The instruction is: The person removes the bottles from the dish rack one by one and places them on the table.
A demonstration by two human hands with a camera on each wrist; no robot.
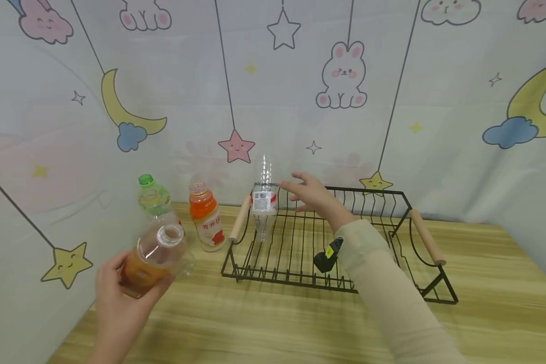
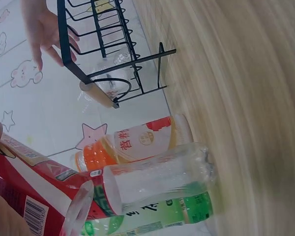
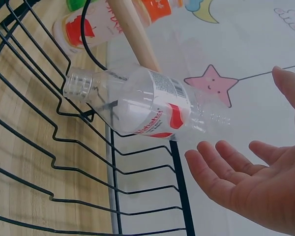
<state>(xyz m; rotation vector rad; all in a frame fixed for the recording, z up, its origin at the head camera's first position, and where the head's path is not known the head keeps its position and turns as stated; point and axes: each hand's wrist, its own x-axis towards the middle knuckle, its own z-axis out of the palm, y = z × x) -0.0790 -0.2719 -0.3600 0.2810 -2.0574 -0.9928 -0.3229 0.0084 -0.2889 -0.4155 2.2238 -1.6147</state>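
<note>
My left hand [image 1: 120,298] grips a clear plastic bottle [image 1: 161,253] by its lower part, the open mouth uppermost; its red label with a barcode [image 2: 35,214] shows in the left wrist view. At the left end of a black wire dish rack [image 1: 296,283], a clear water bottle [image 1: 265,201] with a white and red label stands neck down between the wires. Close to the right of that bottle is my right hand [image 1: 311,194], its fingers spread and holding nothing. In the right wrist view the fingers [image 3: 209,169] are apart from the bottle's base.
Left of the rack stand an orange-and-white drink bottle [image 1: 207,220], a green-capped bottle [image 1: 151,194] and another clear bottle [image 2: 155,182] partly behind the held one. Wooden handles [image 1: 427,237] rise at both rack ends. A patterned curtain [image 1: 300,121] hangs behind the wooden table [image 1: 236,328].
</note>
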